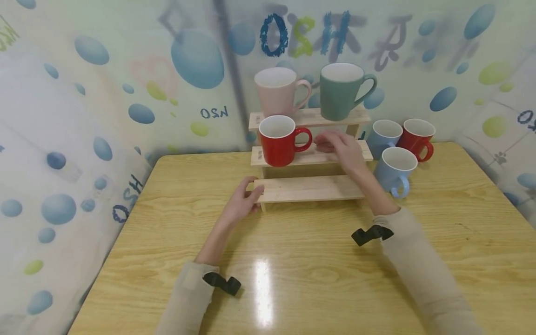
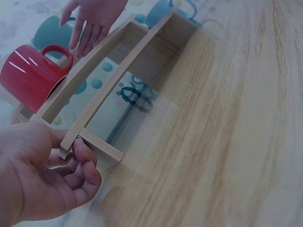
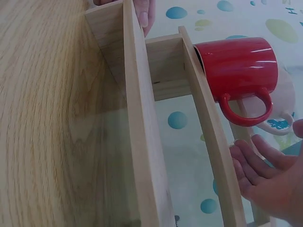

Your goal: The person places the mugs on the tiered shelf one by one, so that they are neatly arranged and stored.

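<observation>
In the head view, the left grip (image 1: 244, 200) is pinching the left end of the lowest board of a wooden rack (image 1: 310, 188), and the right grip (image 1: 341, 146) is hovering, fingers loosely extended and holding nothing, by the middle tier. Just left of the right grip, a red mug (image 1: 279, 146) is standing on that tier, its handle facing the fingers; a sideways brush could be turning or toppling it. Above the right grip, a green mug (image 1: 339, 97) and, farther left, a pink mug (image 1: 274, 95) are standing on top. To its right, a front blue mug (image 1: 397, 170), a rear blue mug (image 1: 381, 139) and a second red mug (image 1: 414, 139) are standing on the bench (image 1: 167, 232); the forearm is passing near the front one and could be bumping it. All six are showing white insides, nothing visible in them. In the left wrist view, thumb and fingers are clasping the board's corner; a pull there could be tilting the rack and sliding its mugs. In the right wrist view, the mug's base is sitting near the tier's front edge, so a forward nudge could be tipping it off.
</observation>
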Motion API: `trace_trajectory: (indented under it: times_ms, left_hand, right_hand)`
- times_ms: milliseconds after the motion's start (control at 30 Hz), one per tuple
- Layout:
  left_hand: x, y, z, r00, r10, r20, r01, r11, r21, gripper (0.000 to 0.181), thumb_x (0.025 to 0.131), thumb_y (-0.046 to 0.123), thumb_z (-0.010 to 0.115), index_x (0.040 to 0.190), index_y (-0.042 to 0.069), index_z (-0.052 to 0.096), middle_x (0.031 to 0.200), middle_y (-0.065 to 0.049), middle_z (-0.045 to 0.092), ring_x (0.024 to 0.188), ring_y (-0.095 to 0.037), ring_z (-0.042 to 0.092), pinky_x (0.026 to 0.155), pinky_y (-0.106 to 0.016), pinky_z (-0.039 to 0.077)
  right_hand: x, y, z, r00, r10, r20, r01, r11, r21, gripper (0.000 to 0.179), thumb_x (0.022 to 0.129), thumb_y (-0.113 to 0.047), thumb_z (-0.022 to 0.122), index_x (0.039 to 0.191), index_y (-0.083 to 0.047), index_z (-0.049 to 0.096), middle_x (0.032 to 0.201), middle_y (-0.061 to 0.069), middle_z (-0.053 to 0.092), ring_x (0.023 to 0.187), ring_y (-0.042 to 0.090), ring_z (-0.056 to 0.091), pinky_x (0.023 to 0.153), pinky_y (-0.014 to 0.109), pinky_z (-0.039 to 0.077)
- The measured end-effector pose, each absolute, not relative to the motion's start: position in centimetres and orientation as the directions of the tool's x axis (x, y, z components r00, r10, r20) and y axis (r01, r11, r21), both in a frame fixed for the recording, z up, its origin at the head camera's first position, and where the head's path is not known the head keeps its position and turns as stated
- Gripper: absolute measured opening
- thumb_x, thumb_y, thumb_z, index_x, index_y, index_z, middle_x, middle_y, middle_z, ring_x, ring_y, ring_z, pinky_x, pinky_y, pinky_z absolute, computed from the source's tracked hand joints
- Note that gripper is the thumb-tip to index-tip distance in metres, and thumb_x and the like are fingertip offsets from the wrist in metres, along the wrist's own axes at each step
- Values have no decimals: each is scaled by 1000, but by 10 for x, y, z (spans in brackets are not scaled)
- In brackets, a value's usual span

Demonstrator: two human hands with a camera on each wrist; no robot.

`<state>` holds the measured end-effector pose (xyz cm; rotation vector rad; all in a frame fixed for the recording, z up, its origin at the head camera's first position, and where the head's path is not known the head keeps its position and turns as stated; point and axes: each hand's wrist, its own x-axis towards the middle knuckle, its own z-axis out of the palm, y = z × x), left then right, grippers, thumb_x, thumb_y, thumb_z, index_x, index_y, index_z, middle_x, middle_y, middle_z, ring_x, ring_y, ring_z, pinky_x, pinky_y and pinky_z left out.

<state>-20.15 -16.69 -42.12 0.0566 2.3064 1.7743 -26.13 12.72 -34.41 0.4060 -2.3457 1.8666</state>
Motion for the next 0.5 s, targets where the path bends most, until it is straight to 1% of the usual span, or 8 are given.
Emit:
trace_trajectory:
  times_ms: [100, 200, 333, 500]
  left_hand:
    - [-202, -167, -421, -973, 168, -159, -111, 261, 959, 54, 106, 35, 56, 152, 16, 36, 129, -16, 60, 70, -17, 56, 66, -29, 49]
    - [-203, -168, -421, -972, 172, -161, -113, 259, 959, 54, 106, 35, 55, 152, 16, 35, 129, -17, 59, 69, -16, 56, 66, -29, 49]
    - [-203, -168, -421, -971, 180, -158, -107, 264, 959, 55, 106, 37, 55, 153, 16, 35, 129, -18, 59, 68, -16, 55, 66, -29, 48]
    - [-203, -169, -422, -970, 185, -160, -106, 271, 957, 57, 106, 37, 55, 153, 15, 34, 130, -18, 59, 68, -16, 56, 66, -28, 49]
  right_hand:
    - [-257, 135, -343, -949, -141, 281, -304, 185, -935, 44, 109, -27, 44, 120, 12, 62, 116, 25, 66, 105, 26, 66, 97, 37, 51]
    - [-252, 146, -343, -945, -135, 298, -319, 184, -929, 45, 110, -28, 44, 119, 12, 62, 114, 22, 66, 104, 22, 65, 96, 33, 51]
    - [-247, 162, -343, -940, -124, 319, -339, 202, -919, 44, 110, -30, 44, 118, 9, 63, 110, 12, 69, 102, 18, 65, 92, 28, 52]
    - [-241, 181, -342, -936, -128, 327, -348, 202, -916, 42, 110, -27, 45, 117, 10, 62, 105, 1, 70, 100, 15, 66, 88, 24, 52]
